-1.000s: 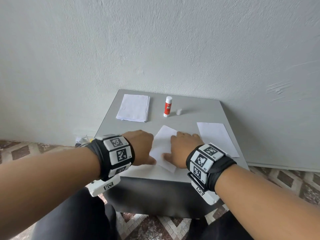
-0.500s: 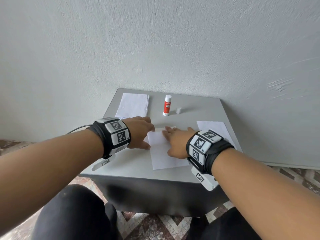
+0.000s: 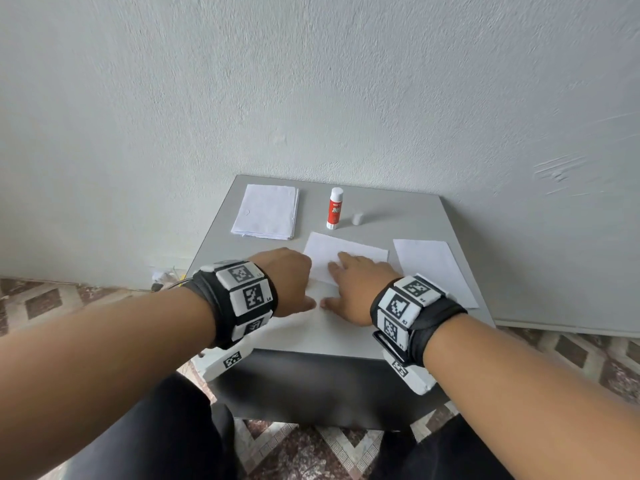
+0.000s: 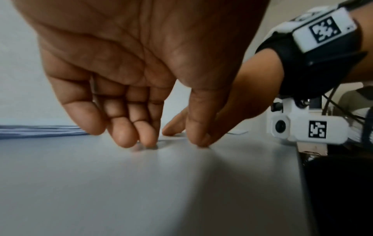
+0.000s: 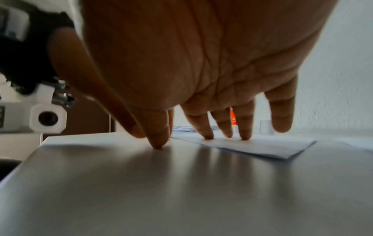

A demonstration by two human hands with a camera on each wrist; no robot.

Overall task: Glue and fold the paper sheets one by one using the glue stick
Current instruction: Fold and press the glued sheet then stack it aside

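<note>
A white paper sheet (image 3: 346, 252) lies flat in the middle of the grey table (image 3: 408, 216); in the right wrist view its near corner (image 5: 282, 150) shows two layers. My right hand (image 3: 351, 284) rests on it with spread fingers (image 5: 207, 134) pressing down. My left hand (image 3: 294, 285) sits at the sheet's left edge, with bent fingertips (image 4: 147, 140) and thumb touching the surface and nothing held. The red and white glue stick (image 3: 334, 208) stands upright behind the sheet, uncapped, with its white cap (image 3: 357, 218) beside it.
A stack of white sheets (image 3: 265, 211) lies at the back left of the table. One more single sheet (image 3: 433, 271) lies at the right, close to my right wrist. A plastered wall rises right behind the table. My knees are below its front edge.
The sheet lay askew a second ago and was then squared up. Both hands have since slid over it, the right fingers now spread on its far part.
</note>
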